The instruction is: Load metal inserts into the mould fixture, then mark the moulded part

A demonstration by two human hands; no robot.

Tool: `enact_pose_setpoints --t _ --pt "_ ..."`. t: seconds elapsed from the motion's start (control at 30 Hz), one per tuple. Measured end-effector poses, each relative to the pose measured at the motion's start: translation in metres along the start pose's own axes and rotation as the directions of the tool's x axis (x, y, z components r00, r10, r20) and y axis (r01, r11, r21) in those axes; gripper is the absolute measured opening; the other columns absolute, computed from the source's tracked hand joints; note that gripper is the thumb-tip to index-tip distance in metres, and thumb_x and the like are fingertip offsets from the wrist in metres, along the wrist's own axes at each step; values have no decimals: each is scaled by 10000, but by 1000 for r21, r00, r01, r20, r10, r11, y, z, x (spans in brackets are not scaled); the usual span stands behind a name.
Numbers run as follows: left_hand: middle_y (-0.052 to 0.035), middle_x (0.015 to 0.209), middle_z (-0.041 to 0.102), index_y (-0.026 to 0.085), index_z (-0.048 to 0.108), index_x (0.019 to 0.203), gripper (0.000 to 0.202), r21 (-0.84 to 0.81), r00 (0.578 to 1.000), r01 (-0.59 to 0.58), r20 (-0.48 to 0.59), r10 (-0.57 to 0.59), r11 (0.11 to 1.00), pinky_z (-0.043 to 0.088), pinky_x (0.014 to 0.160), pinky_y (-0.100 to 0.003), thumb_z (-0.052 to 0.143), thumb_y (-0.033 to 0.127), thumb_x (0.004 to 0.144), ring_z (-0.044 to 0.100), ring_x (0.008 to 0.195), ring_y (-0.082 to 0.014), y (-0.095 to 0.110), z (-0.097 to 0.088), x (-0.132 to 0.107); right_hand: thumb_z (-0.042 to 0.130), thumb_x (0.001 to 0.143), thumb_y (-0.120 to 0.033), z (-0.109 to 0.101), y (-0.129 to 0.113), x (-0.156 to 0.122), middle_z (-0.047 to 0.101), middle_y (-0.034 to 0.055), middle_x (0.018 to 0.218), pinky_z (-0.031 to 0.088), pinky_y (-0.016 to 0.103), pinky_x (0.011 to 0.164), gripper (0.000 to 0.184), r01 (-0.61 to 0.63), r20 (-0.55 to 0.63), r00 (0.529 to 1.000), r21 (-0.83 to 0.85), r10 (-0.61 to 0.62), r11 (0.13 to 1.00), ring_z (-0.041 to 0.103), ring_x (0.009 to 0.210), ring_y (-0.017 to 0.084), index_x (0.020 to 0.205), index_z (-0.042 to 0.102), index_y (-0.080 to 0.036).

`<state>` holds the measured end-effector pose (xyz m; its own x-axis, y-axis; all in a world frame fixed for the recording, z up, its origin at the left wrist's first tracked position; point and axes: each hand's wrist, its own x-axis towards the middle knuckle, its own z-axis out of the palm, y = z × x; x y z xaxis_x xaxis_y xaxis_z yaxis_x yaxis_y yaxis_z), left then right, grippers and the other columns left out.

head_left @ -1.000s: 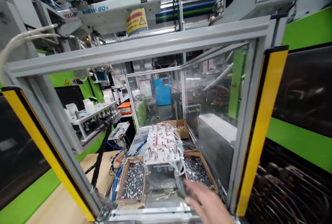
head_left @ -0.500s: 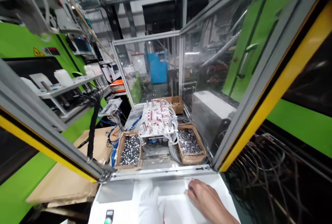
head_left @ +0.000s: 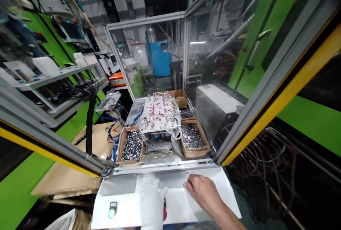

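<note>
My left hand (head_left: 151,203), in a white glove, lies over the white sloped panel (head_left: 125,219) with its thumb apart from the fingers; nothing shows in it. Just right of its wrist is a red button (head_left: 164,214), partly hidden by the glove. My bare right hand (head_left: 201,189) rests near the panel's far edge with its fingers curled in; whatever they may hold is hidden. Beyond the hands stands a metal fixture plate (head_left: 159,113) with upright pins and small red lights. A cardboard box (head_left: 142,152) of small shiny metal parts is on its left, and another box (head_left: 205,141) of metal rings on its right.
A green-lit button (head_left: 112,210) is on the panel's left. Grey frame posts with yellow strips (head_left: 279,116) flank the opening. Tubes surround the fixture, with a third box (head_left: 181,98) behind it. A grey-white housing (head_left: 215,98) stands right; cardboard (head_left: 77,166) lies left.
The view has tilted downward, so the fixture and boxes sit higher in the picture. Both hands keep nearly the same place on the panel, and more of the red button shows.
</note>
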<state>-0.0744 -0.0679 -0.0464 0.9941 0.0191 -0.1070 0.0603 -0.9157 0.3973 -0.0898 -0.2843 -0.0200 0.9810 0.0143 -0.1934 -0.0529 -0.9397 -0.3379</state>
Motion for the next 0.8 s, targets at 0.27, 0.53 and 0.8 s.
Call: enact_pose_setpoints --t 0.27,0.53,0.8 --pt "-227 1284 700 68 673 1235 401 2 1000 -14 -24 14 1000 405 1134 -432 529 260 914 602 1257 -360 -2 1 -3 502 972 -375 -1 9 7 738 56 755 361 312 647 310 -16 -9 1000 313 20 950 695 754 232 738 616 -207" --pt "-244 1331 684 67 646 1282 480 -72 999 44 -12 -45 996 413 1153 -428 617 292 859 599 1299 -373 -3 2 -3 735 674 -769 26 2 16 526 -64 612 481 285 591 614 -173 183 983 942 -9 289 691 680 210 734 428 -241" --pt "-135 1007 764 82 331 1531 795 -656 974 221 104 -203 721 581 892 -409 559 460 871 743 889 -281 -17 -26 -26 757 826 -608 -25 -16 7 636 -34 672 493 307 661 459 -15 75 980 952 -184 306 678 680 182 840 510 -221"
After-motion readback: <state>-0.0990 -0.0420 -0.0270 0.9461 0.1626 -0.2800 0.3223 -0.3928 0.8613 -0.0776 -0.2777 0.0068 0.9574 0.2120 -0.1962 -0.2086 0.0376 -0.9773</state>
